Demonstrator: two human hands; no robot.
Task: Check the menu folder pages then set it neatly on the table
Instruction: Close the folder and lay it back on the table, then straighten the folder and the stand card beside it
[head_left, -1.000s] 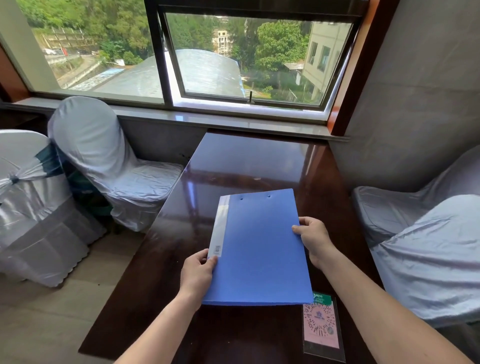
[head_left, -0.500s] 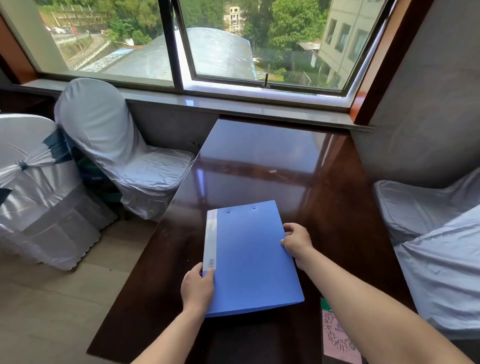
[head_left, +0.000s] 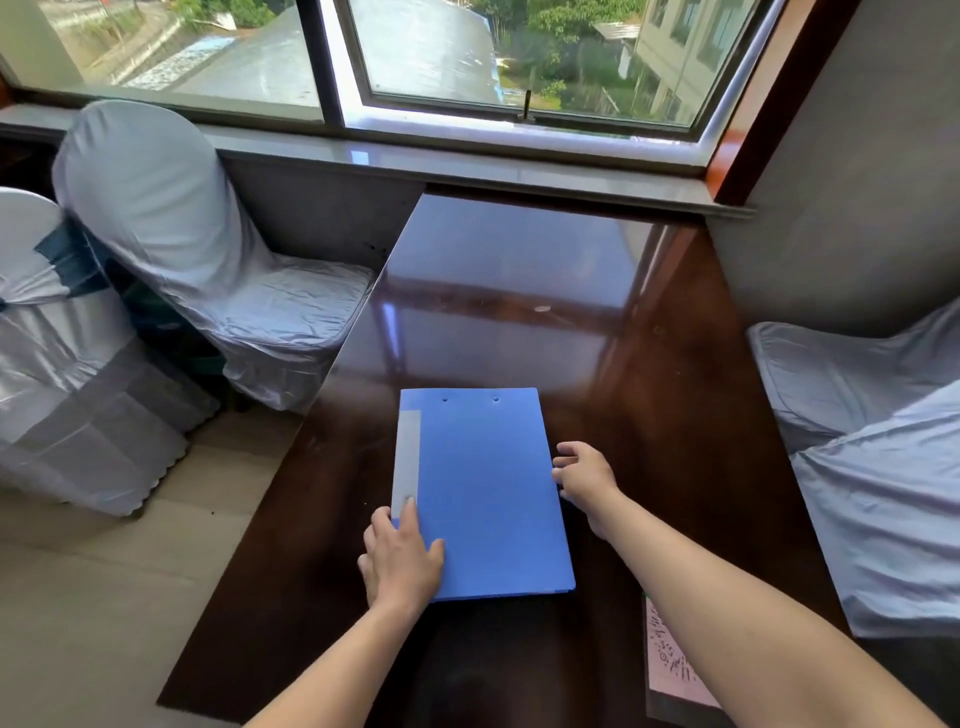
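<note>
A closed blue menu folder (head_left: 483, 488) with a pale spine strip lies flat on the dark glossy table (head_left: 519, 291), its long sides running away from me. My left hand (head_left: 402, 558) rests flat on its near left corner, fingers spread over the spine strip. At the folder's right edge is my right hand (head_left: 584, 475), fingers loosely curled and touching or just off that edge, with nothing gripped.
A pink QR-code card (head_left: 670, 665) in a clear sleeve lies at the table's near right, partly under my right forearm. Chairs in white covers stand left (head_left: 171, 249) and right (head_left: 872, 467). A window sill (head_left: 467, 166) borders the far end.
The folder has gone from held and tilted to lying flat on the table. My left hand now lies on top of it and my right hand has loosened from its edge.
</note>
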